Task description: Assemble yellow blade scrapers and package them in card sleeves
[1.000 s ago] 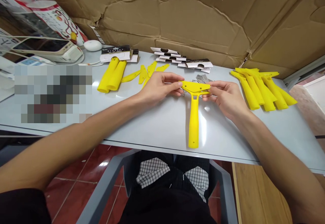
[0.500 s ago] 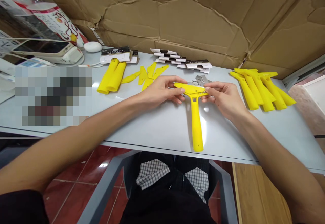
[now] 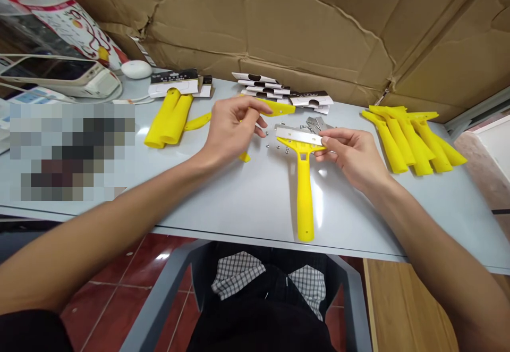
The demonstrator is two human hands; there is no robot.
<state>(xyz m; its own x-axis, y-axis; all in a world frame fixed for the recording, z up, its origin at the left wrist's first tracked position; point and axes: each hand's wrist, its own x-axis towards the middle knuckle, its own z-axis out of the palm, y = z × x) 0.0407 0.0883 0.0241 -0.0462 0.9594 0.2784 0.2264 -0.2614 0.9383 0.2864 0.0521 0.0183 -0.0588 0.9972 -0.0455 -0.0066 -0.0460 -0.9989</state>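
Note:
My right hand (image 3: 350, 155) pinches the right end of a yellow scraper handle (image 3: 305, 198) and the metal blade (image 3: 298, 135) lying across its head. The blade's flat face with small slots shows. My left hand (image 3: 235, 126) is off to the left, thumb and fingers closed on a yellow cover piece (image 3: 281, 108) that sticks out to the right past the fingertips. Beneath and left of that hand, another yellow piece (image 3: 198, 122) lies on the table. Small screws (image 3: 287, 150) are scattered between my hands, and several loose metal blades (image 3: 317, 124) lie behind the scraper.
Two yellow handles (image 3: 177, 119) lie at the left, with black-and-white cards (image 3: 174, 83) behind. More cards (image 3: 311, 99) lie at the back centre. Several yellow handles (image 3: 406, 139) are piled at the right. A phone (image 3: 50, 70) and cables are at the far left.
My left hand has moved left from the scraper with the yellow cover piece, which was on the scraper's head. The metal blade is now uncovered. My right hand stays on the scraper.

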